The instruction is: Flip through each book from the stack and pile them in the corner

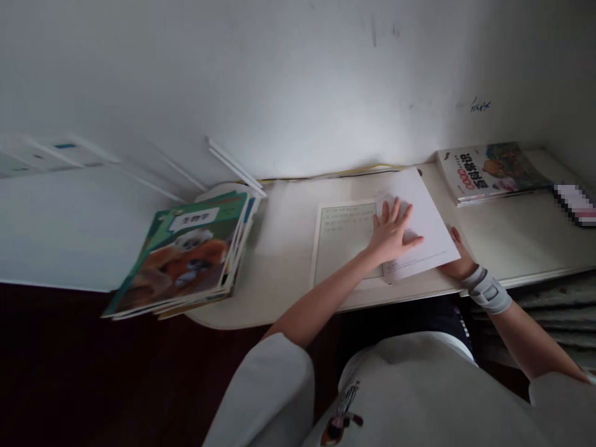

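Observation:
An open book lies on the white desk in front of me. Its left page (347,239) is greyish with lines of small text, and its right page (419,211) is nearly blank with small print near the bottom. My left hand (393,233) rests on the right page, fingers spread. Beside the lower right corner of that page is my right hand (459,257), partly under the page edge; its thumb shows, but its other fingers are mostly hidden. A grey band (488,292) wraps my right wrist.
A stack of books (190,254) with a green top cover sits at the desk's left end, overhanging the edge. More books (493,171) lie at the back right, near a phone (577,203). A wall (302,81) rises behind the desk (279,248).

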`<state>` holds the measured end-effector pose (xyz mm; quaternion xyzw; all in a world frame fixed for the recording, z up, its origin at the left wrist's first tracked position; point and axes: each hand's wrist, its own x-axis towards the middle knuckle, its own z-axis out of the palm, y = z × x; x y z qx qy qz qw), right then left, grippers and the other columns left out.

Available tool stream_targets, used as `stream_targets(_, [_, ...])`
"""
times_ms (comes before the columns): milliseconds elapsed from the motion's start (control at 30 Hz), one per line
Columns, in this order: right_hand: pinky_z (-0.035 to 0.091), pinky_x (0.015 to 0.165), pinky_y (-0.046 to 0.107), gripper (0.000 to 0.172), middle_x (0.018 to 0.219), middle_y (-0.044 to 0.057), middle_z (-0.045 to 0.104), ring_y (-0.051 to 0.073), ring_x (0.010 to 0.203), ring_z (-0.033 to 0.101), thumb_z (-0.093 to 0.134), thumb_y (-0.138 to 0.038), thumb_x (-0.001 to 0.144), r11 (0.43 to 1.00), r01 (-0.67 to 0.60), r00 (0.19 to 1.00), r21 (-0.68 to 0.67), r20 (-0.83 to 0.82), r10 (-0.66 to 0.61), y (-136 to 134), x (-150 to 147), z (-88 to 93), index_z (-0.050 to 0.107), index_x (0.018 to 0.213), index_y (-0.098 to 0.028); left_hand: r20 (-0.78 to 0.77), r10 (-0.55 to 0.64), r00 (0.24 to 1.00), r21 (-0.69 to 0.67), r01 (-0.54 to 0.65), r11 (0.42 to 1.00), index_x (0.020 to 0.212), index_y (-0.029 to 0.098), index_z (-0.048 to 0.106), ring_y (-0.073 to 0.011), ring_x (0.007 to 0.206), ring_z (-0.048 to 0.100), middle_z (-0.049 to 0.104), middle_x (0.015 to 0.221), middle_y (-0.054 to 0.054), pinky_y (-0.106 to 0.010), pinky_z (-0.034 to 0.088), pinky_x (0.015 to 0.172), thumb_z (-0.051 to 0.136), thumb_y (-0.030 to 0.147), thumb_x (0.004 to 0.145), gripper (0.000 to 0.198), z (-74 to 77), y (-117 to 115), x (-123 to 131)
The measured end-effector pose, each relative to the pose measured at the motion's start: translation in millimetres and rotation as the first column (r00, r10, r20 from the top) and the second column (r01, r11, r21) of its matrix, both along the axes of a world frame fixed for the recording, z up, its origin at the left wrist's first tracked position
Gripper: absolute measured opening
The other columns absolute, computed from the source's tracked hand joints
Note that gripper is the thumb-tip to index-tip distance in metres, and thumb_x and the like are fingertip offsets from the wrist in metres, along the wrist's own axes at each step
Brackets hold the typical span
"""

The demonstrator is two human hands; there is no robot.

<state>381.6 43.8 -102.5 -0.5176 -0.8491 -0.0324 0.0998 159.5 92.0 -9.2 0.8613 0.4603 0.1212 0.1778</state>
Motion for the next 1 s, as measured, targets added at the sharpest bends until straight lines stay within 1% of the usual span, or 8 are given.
stream_targets(133, [0.021,0.11,0.059,0.071,0.149,0.02,0.036,0.039,0.139,0.026,0.05,-0.035,0.08,0.989,0.147,0.989,-0.009,-0.005,-0.147,-6,3,8.1,0.036,0.145,-0.01,-0.128,-0.047,0.991,0.008,0.048,0.999,0.146,0.023,0.032,-0.0445,0.143,-0.003,0.005,0.159,-0.016,-0.072,0.015,0.105,0.057,0.058,0.081,0.077,-10.7,4,3])
stream_targets(233, [0.026,0.11,0.052,0.073,0.148,0.018,0.037,0.035,0.138,0.032,0.049,-0.031,0.079,0.988,0.147,0.988,-0.048,-0.03,-0.148,-10,5,23.4,0.032,0.147,-0.011,-0.133,-0.066,0.989,0.015,0.068,0.998,0.142,0.023,0.039,-0.0426,0.144,0.0,0.014,0.158,-0.015,-0.071,0.015,0.105,0.056,0.056,0.082,0.07,-17.8,3,0])
stream_targets(400, [0.047,0.096,0.04,0.061,0.13,0.012,0.059,0.026,0.115,0.058,0.043,-0.025,0.085,0.98,0.189,0.893,-0.064,-0.404,-0.199,-21,8,51.0,0.035,0.145,-0.017,-0.04,-0.052,0.998,0.012,0.053,0.999,0.139,0.022,0.043,-0.0414,0.144,0.004,0.021,0.156,-0.015,-0.068,0.017,0.107,0.06,0.052,0.082,0.067,-22.7,3,-6])
stream_targets(533, [0.05,0.092,0.04,0.041,0.119,0.009,0.066,0.025,0.107,0.062,0.044,-0.035,0.088,0.968,0.132,0.674,-0.213,-0.697,-0.245,-30,9,59.7,0.06,0.123,-0.02,0.071,-0.018,0.997,0.022,0.017,1.0,0.141,0.022,0.04,-0.0393,0.144,0.007,0.024,0.156,-0.014,-0.065,0.018,0.109,0.055,0.051,0.086,0.064,-23.2,3,-8])
stream_targets(667, [0.054,0.075,0.036,0.034,0.094,0.004,0.071,0.019,0.084,0.066,0.053,-0.045,0.086,0.871,-0.082,0.241,-0.484,-0.858,-0.454,-31,6,64.0,0.064,0.109,-0.022,0.198,0.021,0.98,0.002,-0.021,1.0,0.148,0.024,0.025,-0.0361,0.145,0.005,0.015,0.158,-0.014,-0.061,0.019,0.111,0.045,0.055,0.09,0.069,-24.4,4,-10])
stream_targets(733, [0.051,0.064,0.03,0.034,0.078,-0.001,0.068,0.014,0.067,0.062,0.065,-0.043,0.079,0.836,-0.185,0.099,-0.516,-0.856,-0.507,-28,1,67.4,0.062,0.106,-0.023,0.227,0.023,0.974,-0.005,-0.022,1.0,0.148,0.026,0.022,-0.0362,0.145,0.004,0.012,0.159,-0.013,-0.061,0.02,0.111,0.045,0.057,0.089,0.071,-26.0,4,-11])
stream_targets(867, [0.041,0.051,0.022,0.043,0.063,-0.008,0.058,0.008,0.052,0.052,0.077,-0.034,0.067,0.828,-0.248,-0.064,-0.502,-0.845,-0.532,-20,-15,72.4,0.053,0.101,-0.025,0.265,0.02,0.964,0.016,-0.026,1.0,0.148,0.03,0.022,-0.0348,0.146,0.004,0.012,0.159,-0.009,-0.057,0.018,0.113,0.047,0.058,0.088,0.071,-30.3,7,-14])
stream_targets(1000, [0.039,0.049,0.021,0.047,0.059,-0.011,0.055,0.008,0.048,0.049,0.078,-0.033,0.064,0.823,-0.276,-0.146,-0.496,-0.825,-0.546,-18,-29,76.8,0.046,0.097,-0.026,0.305,0.044,0.951,0.007,-0.048,0.999,0.148,0.029,0.021,-0.0345,0.146,0.003,0.011,0.16,-0.01,-0.055,0.017,0.114,0.048,0.056,0.088,0.071,-23.2,9,-18])
